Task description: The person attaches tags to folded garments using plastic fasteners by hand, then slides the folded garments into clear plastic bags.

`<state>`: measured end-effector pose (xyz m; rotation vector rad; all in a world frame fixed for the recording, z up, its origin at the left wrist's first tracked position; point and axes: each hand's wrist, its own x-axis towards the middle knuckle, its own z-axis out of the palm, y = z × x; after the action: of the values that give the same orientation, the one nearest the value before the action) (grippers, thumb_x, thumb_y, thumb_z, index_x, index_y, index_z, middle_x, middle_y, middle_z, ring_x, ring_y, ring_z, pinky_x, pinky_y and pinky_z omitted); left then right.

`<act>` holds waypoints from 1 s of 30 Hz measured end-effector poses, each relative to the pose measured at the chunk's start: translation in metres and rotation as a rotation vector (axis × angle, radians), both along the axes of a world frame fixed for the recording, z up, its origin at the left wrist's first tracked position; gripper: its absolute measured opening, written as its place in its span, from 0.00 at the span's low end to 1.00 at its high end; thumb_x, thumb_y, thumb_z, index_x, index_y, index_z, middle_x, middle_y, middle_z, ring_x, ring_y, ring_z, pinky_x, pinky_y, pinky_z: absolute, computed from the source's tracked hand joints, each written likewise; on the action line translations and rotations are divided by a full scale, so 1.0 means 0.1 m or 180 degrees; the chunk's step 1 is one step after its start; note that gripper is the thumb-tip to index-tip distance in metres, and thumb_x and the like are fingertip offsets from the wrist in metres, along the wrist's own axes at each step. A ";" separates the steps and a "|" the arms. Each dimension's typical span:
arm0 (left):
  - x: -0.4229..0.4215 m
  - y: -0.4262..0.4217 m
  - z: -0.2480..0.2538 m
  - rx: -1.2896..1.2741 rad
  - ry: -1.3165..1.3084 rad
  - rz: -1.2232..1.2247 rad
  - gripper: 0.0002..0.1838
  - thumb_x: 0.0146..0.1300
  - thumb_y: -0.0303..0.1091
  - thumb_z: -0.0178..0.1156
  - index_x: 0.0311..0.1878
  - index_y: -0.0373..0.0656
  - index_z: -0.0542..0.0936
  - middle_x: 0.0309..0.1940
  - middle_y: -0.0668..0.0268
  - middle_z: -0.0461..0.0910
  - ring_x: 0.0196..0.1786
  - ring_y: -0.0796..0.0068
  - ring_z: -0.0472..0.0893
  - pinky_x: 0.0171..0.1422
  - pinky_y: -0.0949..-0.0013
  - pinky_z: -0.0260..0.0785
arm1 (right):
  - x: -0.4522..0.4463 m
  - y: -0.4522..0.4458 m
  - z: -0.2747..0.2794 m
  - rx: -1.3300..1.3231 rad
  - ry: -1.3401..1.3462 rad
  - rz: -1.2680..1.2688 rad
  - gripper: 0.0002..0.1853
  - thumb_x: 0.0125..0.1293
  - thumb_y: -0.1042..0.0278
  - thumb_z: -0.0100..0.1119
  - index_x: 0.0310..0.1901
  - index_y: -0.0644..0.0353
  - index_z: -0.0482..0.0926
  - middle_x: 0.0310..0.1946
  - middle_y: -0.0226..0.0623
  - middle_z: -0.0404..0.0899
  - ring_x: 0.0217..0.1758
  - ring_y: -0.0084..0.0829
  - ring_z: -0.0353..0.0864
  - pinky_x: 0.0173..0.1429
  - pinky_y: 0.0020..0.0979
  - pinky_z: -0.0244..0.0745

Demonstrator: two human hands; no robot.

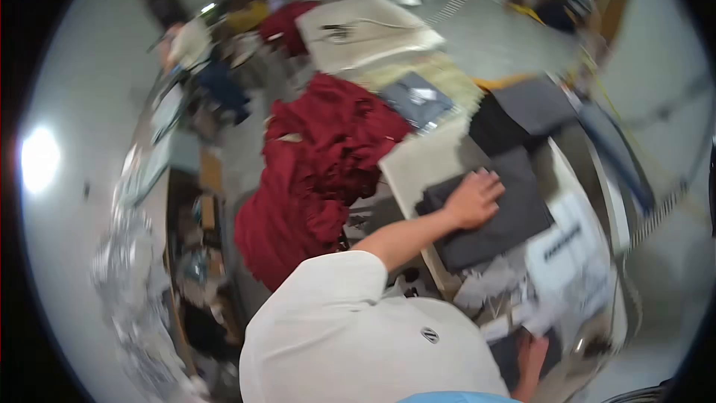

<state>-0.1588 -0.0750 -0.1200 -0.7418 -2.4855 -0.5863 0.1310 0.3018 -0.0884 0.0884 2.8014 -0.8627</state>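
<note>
My left hand [476,198] lies on a stack of dark grey folded cloth [514,213], palm down with its fingers stretched out. The cloth rests on a pale work table [406,179]. My right hand [531,349] is low at the lower right, by another dark grey piece of cloth [503,354] and just below white papers or plastic bags [574,254] with dark print on one. Its fingers are blurred and partly hidden, so I cannot tell whether it grips anything.
A large heap of dark red cloth [321,149] lies left of the table. Beyond are a bagged grey garment [418,98], black cloth [496,127] and a grey folded piece [537,104]. A shelf unit [175,254] stands at left; another person [198,52] is in the back left.
</note>
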 end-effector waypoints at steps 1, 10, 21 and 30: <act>-0.01 0.01 0.06 -0.0053 0.0124 -0.0013 0.26 0.64 0.46 0.60 0.62 0.42 0.78 0.67 0.49 0.74 0.71 0.43 0.71 0.75 0.43 0.61 | 0.06 -0.08 -0.03 0.0667 0.0725 0.0271 0.10 0.74 0.66 0.55 0.45 0.65 0.79 0.37 0.54 0.81 0.38 0.50 0.83 0.41 0.46 0.72; -0.06 0.09 -0.18 -0.0392 0.0002 -0.0177 0.27 0.73 0.40 0.57 0.71 0.39 0.72 0.73 0.45 0.69 0.76 0.40 0.64 0.79 0.45 0.54 | 0.68 0.16 -0.22 -0.3127 0.1505 -0.3565 0.14 0.81 0.61 0.46 0.50 0.61 0.78 0.41 0.38 0.85 0.41 0.33 0.87 0.48 0.35 0.83; 0.66 1.15 0.46 0.0379 -0.0069 -0.1479 0.19 0.60 0.22 0.66 0.56 0.36 0.81 0.58 0.52 0.81 0.62 0.47 0.79 0.66 0.55 0.72 | 1.82 0.15 -0.49 -0.4642 0.2081 -0.4098 0.27 0.83 0.45 0.39 0.43 0.62 0.79 0.30 0.38 0.83 0.33 0.28 0.83 0.37 0.30 0.79; 1.92 2.49 -0.50 -0.0937 -0.2184 -0.3734 0.17 0.64 0.31 0.65 0.55 0.36 0.81 0.41 0.51 0.84 0.45 0.47 0.84 0.49 0.52 0.78 | 1.68 0.14 -0.65 -0.3950 0.1719 -0.4246 0.23 0.82 0.49 0.50 0.42 0.64 0.81 0.31 0.35 0.84 0.31 0.24 0.80 0.36 0.25 0.75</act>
<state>0.0332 0.1737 -0.1701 -2.5105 -2.4793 -0.9689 0.2991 0.3156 -0.1532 1.7337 1.6037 -2.9416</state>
